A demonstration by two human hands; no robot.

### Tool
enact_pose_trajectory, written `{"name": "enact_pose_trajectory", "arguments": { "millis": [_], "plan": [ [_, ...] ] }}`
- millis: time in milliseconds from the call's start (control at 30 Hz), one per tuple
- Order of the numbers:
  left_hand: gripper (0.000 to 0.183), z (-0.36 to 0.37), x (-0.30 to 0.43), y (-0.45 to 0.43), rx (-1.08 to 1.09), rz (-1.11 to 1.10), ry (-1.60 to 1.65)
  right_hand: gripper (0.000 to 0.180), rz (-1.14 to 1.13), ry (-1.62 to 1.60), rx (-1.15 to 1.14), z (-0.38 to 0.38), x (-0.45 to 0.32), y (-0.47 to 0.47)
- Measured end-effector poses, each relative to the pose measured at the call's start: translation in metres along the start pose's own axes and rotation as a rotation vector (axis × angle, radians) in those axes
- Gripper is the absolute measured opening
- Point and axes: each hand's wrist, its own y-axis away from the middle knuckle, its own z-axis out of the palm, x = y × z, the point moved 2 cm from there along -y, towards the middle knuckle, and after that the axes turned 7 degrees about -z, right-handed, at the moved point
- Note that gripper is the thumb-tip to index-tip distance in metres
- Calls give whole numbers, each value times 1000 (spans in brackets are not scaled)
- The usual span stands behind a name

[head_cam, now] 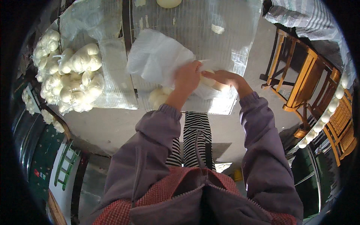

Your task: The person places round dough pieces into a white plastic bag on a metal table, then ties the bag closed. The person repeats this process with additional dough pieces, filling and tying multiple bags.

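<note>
My left hand, blurred, has its fingers closed on the edge of a thin translucent plastic bag. My right hand is at the bag's other side, its fingers bent around a pale round ball partly inside the plastic. What the ball is made of cannot be told. A stack of flat plastic bags lies on the plastic-covered table, just left of my left hand. More pale balls sit at the table's near edge, partly hidden by my left wrist. Another pale ball lies at the far edge.
At the left, filled bags of pale balls are piled on a second plastic-covered surface. Wooden chairs stand to the right beside a curved row of pale balls. A striped plastic sheet hangs at the upper right.
</note>
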Motion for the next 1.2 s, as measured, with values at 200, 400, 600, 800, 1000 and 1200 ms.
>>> {"name": "enact_pose_trajectory", "arguments": {
  "millis": [200,400,600,800,1000,1200],
  "plan": [
    [26,-52,-5,32,65,-53,-52,42,-277,776,417,-24,58,-9],
    [19,-78,5,57,-48,-284,-13,41,-26,567,681,-36,-9,92],
    [6,-65,29,71,-43,-49,209,36,-608,446,839,-88,-154,47],
    [2,-72,29,58,-24,-25,371,81,-584,834,1095,-102,-240,-111],
    [9,-80,31,59,16,-65,504,74,-416,1054,539,-177,-280,-143],
    [14,-56,21,63,65,-93,615,63,-767,-207,436,-161,-306,-41]
  ]
}}
